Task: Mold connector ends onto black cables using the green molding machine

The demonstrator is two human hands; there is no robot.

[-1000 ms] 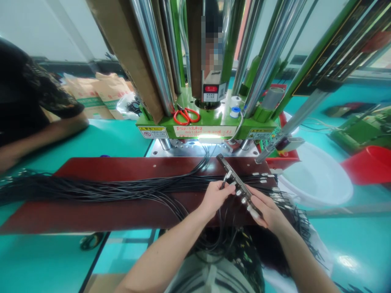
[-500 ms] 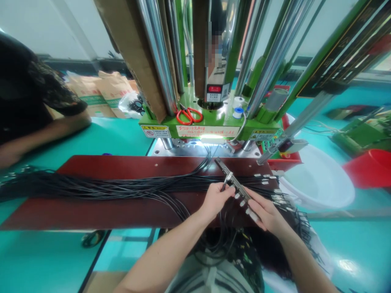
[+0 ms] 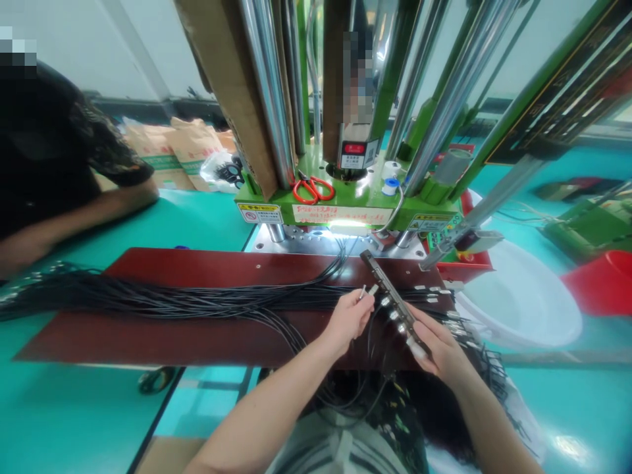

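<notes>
Pinched in my left hand [image 3: 351, 317] is a small metal connector [image 3: 374, 289] on a black cable, just left of a dark metal bar [image 3: 390, 289]. My right hand [image 3: 437, 339] grips the lower end of this bar, which slants up to the left. Several silvery connectors [image 3: 394, 316] sit along the bar's near side. Under and behind my hands a long bundle of black cables [image 3: 197, 303] lies across the dark red board [image 3: 168, 342]. Some cables loop down toward my lap.
A green press [image 3: 316, 214] stands behind the board, with red-handled scissors [image 3: 313, 189] and a blue-white spool [image 3: 390, 186] on it. At right are a white basin [image 3: 523, 289] and a red container [image 3: 605, 283]. Another person's arm [image 3: 113, 207] rests at left.
My left hand and its connector have come away from the bar, a little down and left. The bar remains in my right hand. The whole view has shifted slightly.
</notes>
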